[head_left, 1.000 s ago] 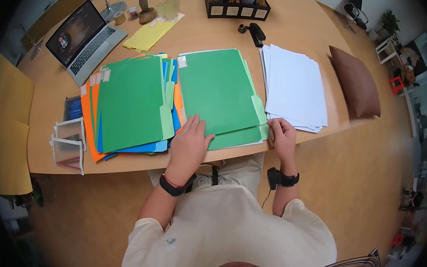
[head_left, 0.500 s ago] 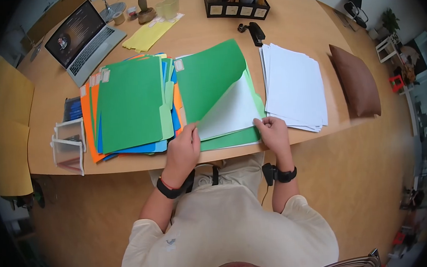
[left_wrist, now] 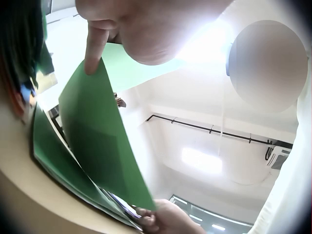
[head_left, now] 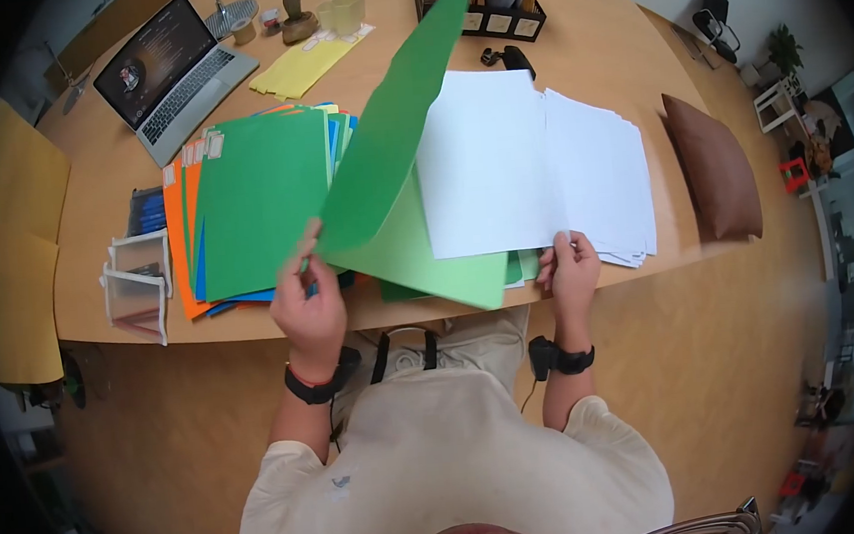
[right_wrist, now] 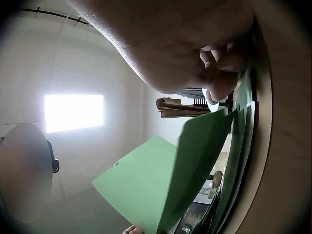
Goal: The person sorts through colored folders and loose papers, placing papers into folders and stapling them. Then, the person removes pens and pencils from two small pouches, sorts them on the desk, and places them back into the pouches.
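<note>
A green folder (head_left: 386, 130) stands opened, its cover raised and bent, pale green inside. At its lower left corner my left hand (head_left: 308, 306) pinches the cover; the left wrist view shows a fingertip (left_wrist: 93, 63) against it. My right hand (head_left: 575, 270) pinches the lower edge of white paper (head_left: 487, 162), which lies partly over the folder and overlaps the paper stack (head_left: 610, 172) on the right. More green folders (head_left: 404, 289) show beneath. To the left lies a pile of green, blue and orange folders (head_left: 266, 194) with white labels.
Behind the folders stand a laptop (head_left: 176, 76), yellow folders (head_left: 311, 65), cups (head_left: 346, 7) and a black file holder (head_left: 503, 25). A stapler (head_left: 516, 59) lies partly hidden by the paper. Mesh pouches (head_left: 140, 285) sit at the left, a brown cushion (head_left: 710, 169) at the right.
The left hand has moved left, lifting the green cover up and over. The white paper has come out from inside and shifted right with the right hand, onto the paper stack's edge.
</note>
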Tool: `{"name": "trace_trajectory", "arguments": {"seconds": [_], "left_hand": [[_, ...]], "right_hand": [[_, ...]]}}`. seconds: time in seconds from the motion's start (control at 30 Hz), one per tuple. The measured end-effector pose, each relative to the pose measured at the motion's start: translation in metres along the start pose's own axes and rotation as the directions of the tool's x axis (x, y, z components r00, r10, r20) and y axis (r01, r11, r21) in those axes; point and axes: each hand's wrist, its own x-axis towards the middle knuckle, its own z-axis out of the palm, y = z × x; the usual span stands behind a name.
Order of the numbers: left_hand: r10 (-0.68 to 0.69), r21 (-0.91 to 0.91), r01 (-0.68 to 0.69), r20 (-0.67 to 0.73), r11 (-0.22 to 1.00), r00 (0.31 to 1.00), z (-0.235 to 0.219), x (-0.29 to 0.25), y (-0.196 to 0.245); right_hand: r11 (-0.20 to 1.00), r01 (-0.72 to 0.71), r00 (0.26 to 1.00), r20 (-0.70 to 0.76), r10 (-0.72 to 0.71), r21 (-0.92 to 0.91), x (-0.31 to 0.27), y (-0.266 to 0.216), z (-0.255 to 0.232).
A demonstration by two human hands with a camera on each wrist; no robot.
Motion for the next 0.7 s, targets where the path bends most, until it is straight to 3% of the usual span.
{"name": "trace_trajectory", "arguments": {"seconds": [0.03, 0.07, 0.17, 0.37, 0.5, 0.6, 0.7], "left_hand": [[0.002, -0.004, -0.002, -0.043, 1.0, 0.999, -0.006, 0.003, -0.005], [-0.091, 0.052, 0.096, -0.097, 0.994, 0.991, -0.016, 0.0, -0.013], [-0.003, 0.19, 0.044, -0.211, 0.981, 0.977, -0.041, 0.005, -0.036], [0.088, 0.425, 0.032, -0.258, 0.905, 0.962, -0.082, 0.011, -0.065], [-0.016, 0.43, 0.132, -0.261, 0.893, 0.965, -0.101, 0.002, -0.086], [-0.205, 0.419, 0.316, -0.289, 0.851, 0.935, -0.106, -0.002, -0.084], [-0.037, 0.704, 0.124, -0.138, 0.699, 0.99, -0.104, 0.0, -0.076]], "right_hand": [[1.0, 0.019, 0.999, -0.039, -0.018, 0.024, 0.004, 0.002, -0.007], [0.998, 0.038, 0.996, -0.078, -0.034, 0.046, 0.008, 0.003, -0.015], [0.998, 0.061, 0.981, -0.186, -0.059, 0.006, 0.021, 0.002, -0.042], [0.989, 0.071, 0.919, -0.377, -0.115, -0.13, 0.052, 0.016, -0.099], [0.972, 0.054, 0.899, -0.413, -0.147, -0.228, 0.064, 0.024, -0.118], [0.97, 0.03, 0.894, -0.428, -0.134, -0.241, 0.065, 0.022, -0.121], [0.97, 0.013, 0.887, -0.446, -0.123, -0.242, 0.067, 0.023, -0.121]]}}
